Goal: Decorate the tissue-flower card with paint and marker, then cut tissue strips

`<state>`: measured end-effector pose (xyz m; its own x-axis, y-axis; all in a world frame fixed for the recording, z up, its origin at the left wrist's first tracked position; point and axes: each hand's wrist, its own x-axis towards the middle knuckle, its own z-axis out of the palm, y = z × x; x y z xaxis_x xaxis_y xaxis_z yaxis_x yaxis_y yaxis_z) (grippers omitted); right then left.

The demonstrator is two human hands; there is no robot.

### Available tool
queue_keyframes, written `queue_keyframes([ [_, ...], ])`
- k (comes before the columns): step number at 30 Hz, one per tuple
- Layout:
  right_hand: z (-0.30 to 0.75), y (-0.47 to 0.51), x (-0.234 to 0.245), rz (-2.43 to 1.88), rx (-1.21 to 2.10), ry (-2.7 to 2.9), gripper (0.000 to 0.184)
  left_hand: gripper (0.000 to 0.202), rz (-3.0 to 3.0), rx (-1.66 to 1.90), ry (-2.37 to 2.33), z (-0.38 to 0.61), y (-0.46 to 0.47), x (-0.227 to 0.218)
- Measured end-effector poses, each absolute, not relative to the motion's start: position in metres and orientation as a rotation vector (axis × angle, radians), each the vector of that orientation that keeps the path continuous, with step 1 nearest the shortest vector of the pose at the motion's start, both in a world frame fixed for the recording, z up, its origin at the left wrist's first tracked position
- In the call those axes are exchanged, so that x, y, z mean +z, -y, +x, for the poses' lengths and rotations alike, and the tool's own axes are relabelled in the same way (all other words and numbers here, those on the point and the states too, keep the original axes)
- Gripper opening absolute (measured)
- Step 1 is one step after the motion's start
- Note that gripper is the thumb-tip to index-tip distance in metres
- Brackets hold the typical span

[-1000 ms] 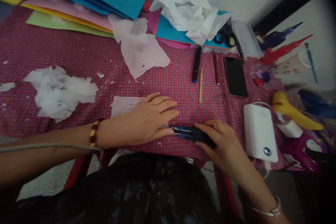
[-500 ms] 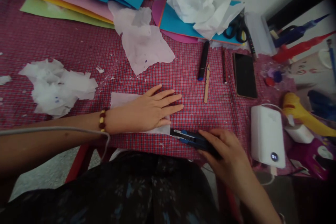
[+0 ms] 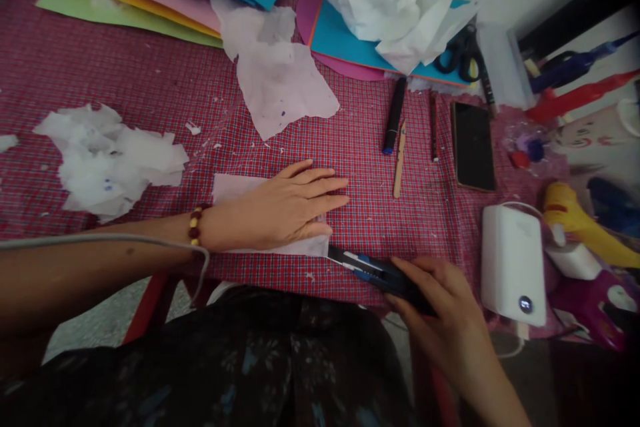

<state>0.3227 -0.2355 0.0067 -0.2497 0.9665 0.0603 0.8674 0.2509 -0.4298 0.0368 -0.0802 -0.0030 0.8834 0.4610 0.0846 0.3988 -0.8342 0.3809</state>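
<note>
As the left grip point(image 3: 280, 210) lies spread on likely flimsy paper point(image 3: 237, 185), the right grip point(image 3: 450, 313), toward four o'clock, clamps the stiff-looking cutter point(image 3: 375, 271) sensibly by its handle.

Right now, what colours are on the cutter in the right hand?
The cutter is mostly black and blue; the head view shows it best.

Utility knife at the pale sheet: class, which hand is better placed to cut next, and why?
Probably the right hand: it grips the utility knife, whose blade end is by the near right corner of the pale sheet. The left hand lies spread over the sheet, holding no tool.
</note>
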Motion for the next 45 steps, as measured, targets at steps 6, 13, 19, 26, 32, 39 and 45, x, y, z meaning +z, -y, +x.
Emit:
queue_keyframes([
  [6,0.317,0.226,0.005,-1.653,0.397,2.266,0.038,0.05,2.659,0.253,-0.642,0.036,0.079,-0.003],
  [13,0.307,0.21,0.007,-1.6,0.388,2.348,0.036,0.049,2.644,0.211,-0.654,0.036,0.08,0.003],
  [19,0.301,0.2,0.009,-1.552,0.424,2.382,0.034,0.049,2.656,0.207,-0.661,0.036,0.08,0.005],
  [26,0.295,0.193,0.008,-1.488,0.436,2.417,0.036,0.052,2.701,0.252,-0.647,0.037,0.08,0.0],
  [32,0.294,0.198,0.009,-1.46,0.431,2.408,0.031,0.051,2.721,0.242,-0.661,0.038,0.08,-0.001],
  [39,0.293,0.216,0.008,-1.504,0.427,2.359,0.03,0.051,2.751,0.267,-0.676,0.038,0.082,-0.002],
  [45,0.296,0.23,0.007,-1.55,0.427,2.325,0.029,0.049,2.741,0.273,-0.679,0.038,0.086,-0.004],
])
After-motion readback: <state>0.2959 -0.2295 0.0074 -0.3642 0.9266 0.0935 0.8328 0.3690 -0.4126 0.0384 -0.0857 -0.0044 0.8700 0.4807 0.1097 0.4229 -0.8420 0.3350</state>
